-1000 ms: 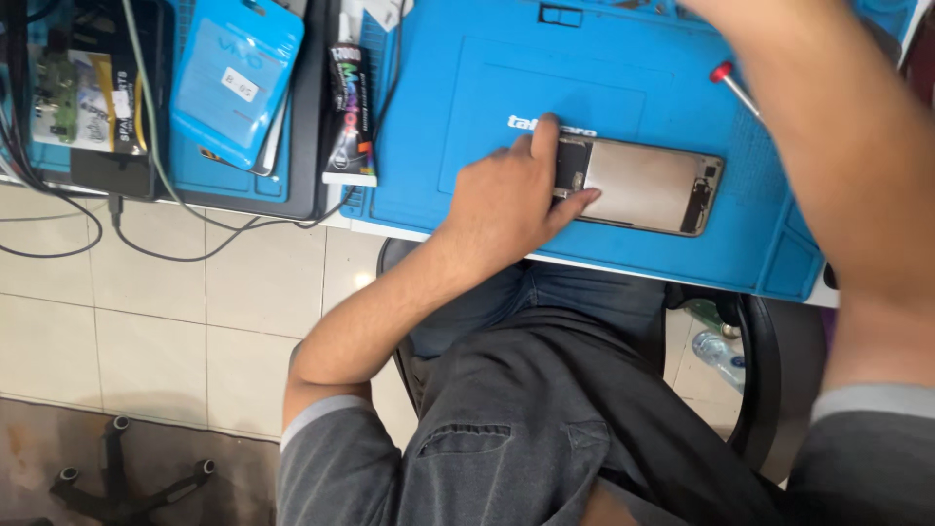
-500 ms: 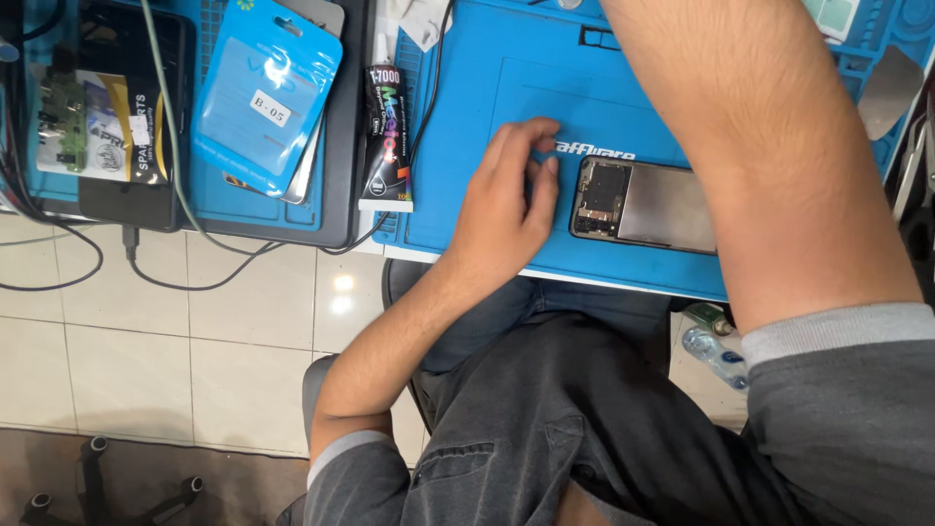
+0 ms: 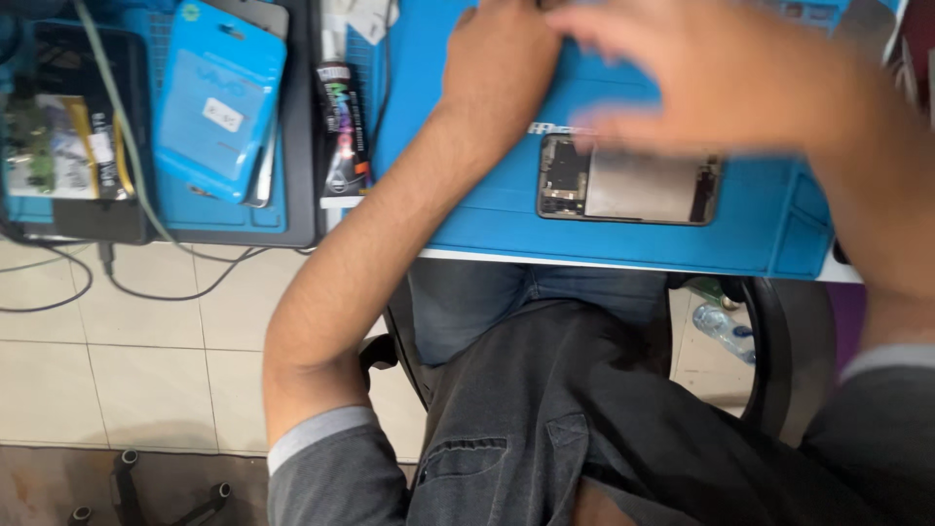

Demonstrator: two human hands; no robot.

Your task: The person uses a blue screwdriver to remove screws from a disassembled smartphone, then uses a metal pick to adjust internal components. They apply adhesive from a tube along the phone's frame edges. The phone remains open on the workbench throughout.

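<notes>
An opened phone (image 3: 633, 185) with its inner parts showing lies flat near the front edge of a blue work mat (image 3: 467, 209). My left hand (image 3: 499, 60) rests on the mat beyond and left of the phone, and its fingers run out of the top of the frame. My right hand (image 3: 696, 83) hovers blurred just above the phone's far edge, fingers spread, with nothing seen in it. Neither hand touches the phone.
Left of the mat, a black tray (image 3: 297, 219) holds a blue flat package (image 3: 219, 107) and a dark glue tube (image 3: 341, 131). Further left lie a battery and small board (image 3: 58, 146) with cables. A plastic bottle (image 3: 726, 326) lies on the tiled floor beside the chair.
My left hand has left the phone's left end and moved up the mat. My right hand has swung in over the phone. The view has shifted so the phone sits more central.
</notes>
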